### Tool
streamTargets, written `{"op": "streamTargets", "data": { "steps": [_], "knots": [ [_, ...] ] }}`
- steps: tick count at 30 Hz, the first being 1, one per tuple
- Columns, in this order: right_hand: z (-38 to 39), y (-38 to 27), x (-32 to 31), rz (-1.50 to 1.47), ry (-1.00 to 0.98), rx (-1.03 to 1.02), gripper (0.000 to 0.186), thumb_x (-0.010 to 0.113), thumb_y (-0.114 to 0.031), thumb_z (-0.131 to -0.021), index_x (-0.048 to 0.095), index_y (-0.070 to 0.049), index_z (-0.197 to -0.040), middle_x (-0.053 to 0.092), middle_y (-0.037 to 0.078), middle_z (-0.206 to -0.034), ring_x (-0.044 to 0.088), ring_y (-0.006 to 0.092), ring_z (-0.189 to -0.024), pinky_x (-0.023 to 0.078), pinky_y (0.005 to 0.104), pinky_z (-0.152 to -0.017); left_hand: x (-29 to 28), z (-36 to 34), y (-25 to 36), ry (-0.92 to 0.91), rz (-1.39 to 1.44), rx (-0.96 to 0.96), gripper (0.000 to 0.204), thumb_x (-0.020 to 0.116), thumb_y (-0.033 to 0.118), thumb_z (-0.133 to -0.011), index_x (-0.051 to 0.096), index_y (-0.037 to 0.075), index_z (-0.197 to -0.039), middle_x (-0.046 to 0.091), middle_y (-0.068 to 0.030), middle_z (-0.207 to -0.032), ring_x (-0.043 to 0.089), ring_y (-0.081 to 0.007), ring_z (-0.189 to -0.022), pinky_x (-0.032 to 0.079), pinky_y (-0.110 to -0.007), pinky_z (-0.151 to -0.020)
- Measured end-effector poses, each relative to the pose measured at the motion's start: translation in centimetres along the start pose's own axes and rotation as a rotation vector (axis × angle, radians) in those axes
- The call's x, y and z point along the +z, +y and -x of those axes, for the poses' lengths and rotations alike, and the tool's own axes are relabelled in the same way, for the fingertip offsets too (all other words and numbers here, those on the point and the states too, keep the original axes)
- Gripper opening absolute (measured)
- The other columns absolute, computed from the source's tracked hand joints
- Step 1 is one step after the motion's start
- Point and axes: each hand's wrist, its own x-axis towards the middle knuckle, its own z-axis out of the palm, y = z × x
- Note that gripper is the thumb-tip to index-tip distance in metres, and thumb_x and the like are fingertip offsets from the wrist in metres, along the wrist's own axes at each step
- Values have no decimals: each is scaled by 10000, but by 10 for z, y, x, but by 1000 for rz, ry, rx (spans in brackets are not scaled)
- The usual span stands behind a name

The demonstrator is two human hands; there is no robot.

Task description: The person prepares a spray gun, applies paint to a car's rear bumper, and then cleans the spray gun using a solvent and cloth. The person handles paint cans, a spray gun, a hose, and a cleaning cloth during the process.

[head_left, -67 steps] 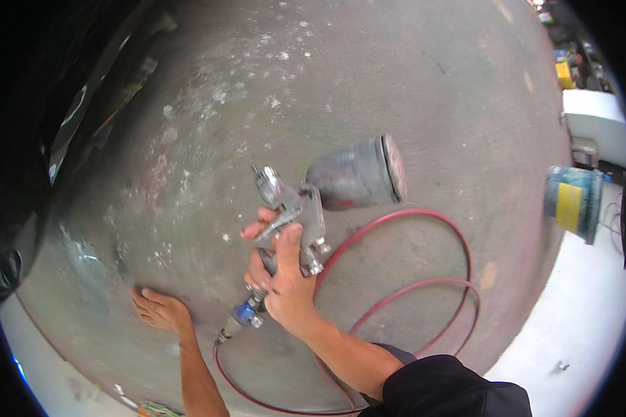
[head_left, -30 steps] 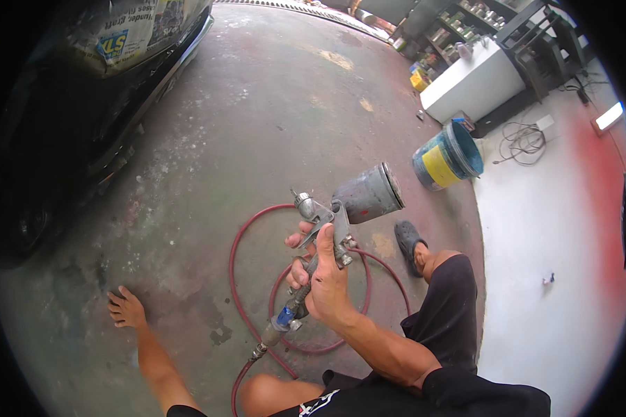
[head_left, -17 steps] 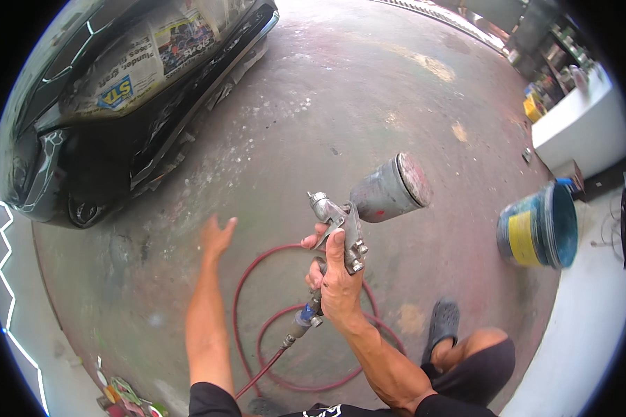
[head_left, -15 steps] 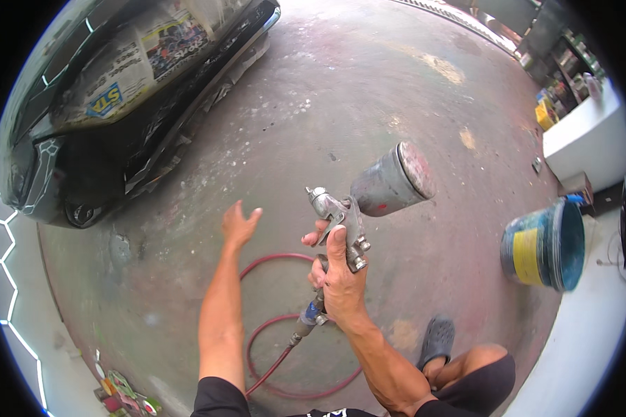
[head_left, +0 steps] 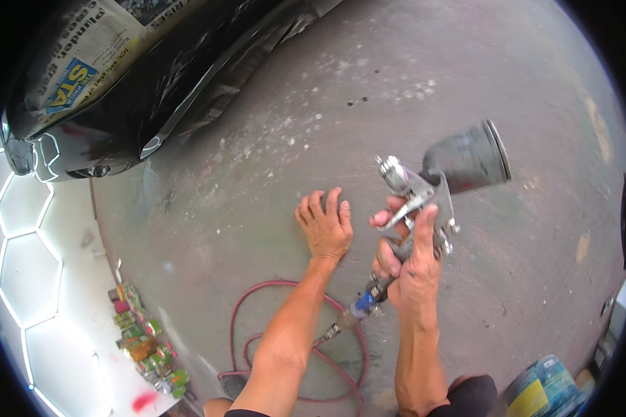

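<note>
My right hand [head_left: 416, 267] is wrapped round the grip of a metal spray gun [head_left: 419, 193], with fingers at its trigger. A grey paint cup [head_left: 469, 156] sits on the gun, tilted to the right. Below the grip, a blue-banded coupling [head_left: 362, 304] joins a red air hose [head_left: 238, 326], which lies in loops on the floor. My left hand [head_left: 324, 226] holds nothing; its fingers are apart, left of the gun and over the floor. At upper left is a glossy black car body [head_left: 181, 76], partly covered with newspaper [head_left: 94, 52].
Several small cans and bottles [head_left: 142, 340] stand along the white wall [head_left: 66, 306] at lower left. A blue bucket with a yellow label [head_left: 541, 389] is at lower right. The concrete floor [head_left: 508, 278] is stained and speckled with white spots.
The view has swung left and downward. My left hand has come closer to the spray gun, fingers now spread forward. My right hand keeps its hold on the gun.
</note>
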Motion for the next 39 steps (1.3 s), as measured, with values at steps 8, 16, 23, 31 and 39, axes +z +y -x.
{"op": "streamTargets", "data": {
  "steps": [8,16,23,31,39],
  "knots": [
    [-137,2,66,232,-323,95,649,642,-653,-1058,733,-24,-1188,721,55,-907,416,30,-522,318,232,-471,0,15,-15,-121,-13,-21,396,676,193,-984,631,45,-1349,510,-171,-1438,435,-417,-1368,327,-615,-1174],
    [-208,20,86,98,-498,226,664,709,-682,-1002,736,-29,-1115,714,27,-865,438,35,-540,344,248,-480,2,23,-22,2,178,-370,494,734,140,-948,572,41,-1404,532,-160,-1509,456,-409,-1417,345,-522,-1200],
    [-230,24,85,46,-569,252,775,654,-781,-982,667,-26,-809,509,-28,-658,476,115,-676,407,339,-616,-7,25,-60,-143,-42,-289,547,745,158,-953,534,45,-1445,547,-152,-1503,499,-370,-1343,366,-494,-1180],
    [-253,39,109,-2,-632,204,748,670,-741,-997,711,0,-903,562,8,-661,526,139,-686,455,378,-643,-6,30,-92,339,352,-796,425,504,272,-1155,470,-6,-1476,530,-170,-1425,502,-264,-1323,378,-402,-1157],
    [-258,45,123,-115,-643,213,717,685,-721,-998,758,-10,-1041,613,18,-697,561,138,-703,484,352,-683,-6,32,-102,327,297,-853,446,438,309,-1180,497,-23,-1470,538,-157,-1419,510,-256,-1314,381,-396,-1156]
  ]
}}
